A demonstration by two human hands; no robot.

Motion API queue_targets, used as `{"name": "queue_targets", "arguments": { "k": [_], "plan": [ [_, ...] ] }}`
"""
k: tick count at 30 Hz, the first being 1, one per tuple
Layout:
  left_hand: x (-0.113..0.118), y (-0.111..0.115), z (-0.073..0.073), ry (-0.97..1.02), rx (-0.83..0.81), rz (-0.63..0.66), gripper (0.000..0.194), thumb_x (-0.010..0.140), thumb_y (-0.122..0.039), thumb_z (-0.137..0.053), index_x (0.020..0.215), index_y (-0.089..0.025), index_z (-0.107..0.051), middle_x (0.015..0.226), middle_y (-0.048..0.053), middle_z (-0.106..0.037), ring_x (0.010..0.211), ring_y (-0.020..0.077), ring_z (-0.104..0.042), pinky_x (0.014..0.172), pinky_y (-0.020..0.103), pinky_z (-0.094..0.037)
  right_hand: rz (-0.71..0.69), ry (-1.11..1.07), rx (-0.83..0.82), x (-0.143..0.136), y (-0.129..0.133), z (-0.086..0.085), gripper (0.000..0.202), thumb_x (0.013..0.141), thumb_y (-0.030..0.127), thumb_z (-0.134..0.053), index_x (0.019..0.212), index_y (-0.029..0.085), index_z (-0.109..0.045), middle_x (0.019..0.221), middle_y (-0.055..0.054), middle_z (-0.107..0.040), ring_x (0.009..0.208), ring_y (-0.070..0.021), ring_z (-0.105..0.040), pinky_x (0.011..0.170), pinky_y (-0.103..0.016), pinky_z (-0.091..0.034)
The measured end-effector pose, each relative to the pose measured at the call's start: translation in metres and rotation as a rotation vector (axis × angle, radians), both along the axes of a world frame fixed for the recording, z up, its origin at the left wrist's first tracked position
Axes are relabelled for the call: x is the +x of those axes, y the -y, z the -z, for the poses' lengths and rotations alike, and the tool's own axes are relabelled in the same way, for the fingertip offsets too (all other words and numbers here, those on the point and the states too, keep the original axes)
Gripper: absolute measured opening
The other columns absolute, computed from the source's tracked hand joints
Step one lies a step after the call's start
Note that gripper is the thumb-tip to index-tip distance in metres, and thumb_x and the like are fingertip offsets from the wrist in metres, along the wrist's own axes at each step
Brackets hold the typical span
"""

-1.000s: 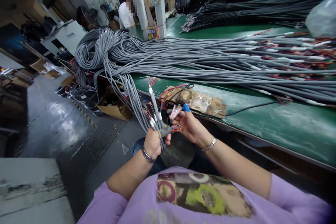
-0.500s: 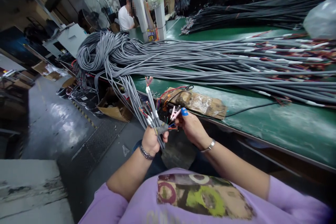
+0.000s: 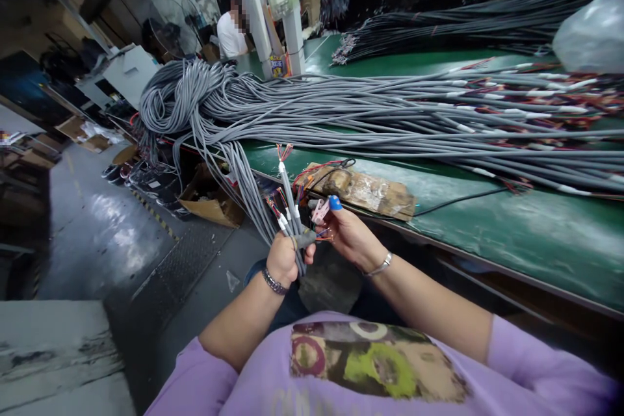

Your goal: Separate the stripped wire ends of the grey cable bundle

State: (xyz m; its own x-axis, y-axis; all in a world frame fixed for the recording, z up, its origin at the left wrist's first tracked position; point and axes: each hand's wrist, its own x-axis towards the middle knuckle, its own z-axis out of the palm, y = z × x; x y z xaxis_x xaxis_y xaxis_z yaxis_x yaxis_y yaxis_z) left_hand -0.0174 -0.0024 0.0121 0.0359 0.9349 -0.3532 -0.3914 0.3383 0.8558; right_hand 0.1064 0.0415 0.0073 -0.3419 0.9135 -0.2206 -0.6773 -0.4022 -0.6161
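Note:
My left hand [image 3: 285,260] is closed around several grey cables [image 3: 287,185], whose stripped ends point up with thin coloured wires fanned out. A grey covering shows on its thumb. Loose red, orange and blue wires [image 3: 324,234] stick out between the two hands. My right hand [image 3: 353,234], with a blue cover on the thumb, pinches a small pale pink clip [image 3: 320,210] just right of the cable ends. Behind it, at the bench edge, lies a worn taped board [image 3: 363,190] with red and black leads.
A large bundle of grey cables [image 3: 341,101] runs along the green bench [image 3: 487,221], looped at the left. Black cables [image 3: 463,23] and a clear plastic bag [image 3: 592,32] lie farther back. An open cardboard box [image 3: 212,198] stands below. A person [image 3: 231,32] sits beyond the posts.
My right hand has shifted slightly left with the clip, closer to the wires. The clip has turned and its jaws look closer together. My left hand keeps hold of the cables.

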Motion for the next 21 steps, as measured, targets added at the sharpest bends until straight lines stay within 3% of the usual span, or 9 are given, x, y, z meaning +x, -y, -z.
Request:
{"name": "queue_targets", "arguments": {
  "k": [7,11,15,21],
  "plan": [
    [-0.003,0.012,-0.002,-0.002,0.026,-0.015,0.021,0.057,-0.027,-0.071,0.062,-0.015,-0.055,0.039,-0.004,-0.049,0.033,0.0068,-0.042,0.033,0.017,-0.030,-0.133,-0.055,-0.064,0.008,0.004,0.002,0.045,0.075,0.062,-0.058,0.076,0.018,-0.062,0.068,-0.001,-0.062,0.054,-0.0098,-0.052,0.050,-0.023,-0.044],
    [-0.003,0.021,-0.003,-0.012,0.082,-0.048,0.022,0.059,-0.029,-0.071,0.060,-0.015,-0.054,0.041,-0.004,-0.051,0.034,0.0066,-0.042,0.034,0.018,-0.032,-0.160,-0.026,-0.025,0.010,0.006,0.002,0.037,0.077,0.055,-0.060,0.081,0.018,-0.064,0.074,-0.001,-0.063,0.057,-0.0096,-0.053,0.055,-0.024,-0.046],
    [0.002,0.024,-0.006,-0.013,0.127,-0.141,0.023,0.063,-0.031,-0.070,0.060,-0.015,-0.054,0.044,-0.003,-0.052,0.036,0.0065,-0.044,0.036,0.018,-0.033,-0.098,0.046,0.053,0.009,0.008,0.000,0.023,0.074,0.040,-0.069,0.079,0.018,-0.065,0.071,0.001,-0.061,0.056,-0.0083,-0.050,0.057,-0.023,-0.046],
    [0.012,0.023,-0.008,-0.042,0.144,-0.213,0.028,0.065,-0.035,-0.072,0.058,-0.014,-0.053,0.047,-0.003,-0.053,0.039,0.0051,-0.044,0.038,0.017,-0.032,0.099,0.229,0.172,0.005,0.010,0.010,0.038,0.074,0.056,-0.063,0.072,0.018,-0.066,0.064,0.000,-0.059,0.056,-0.0096,-0.049,0.056,-0.023,-0.043]
  ]
}}
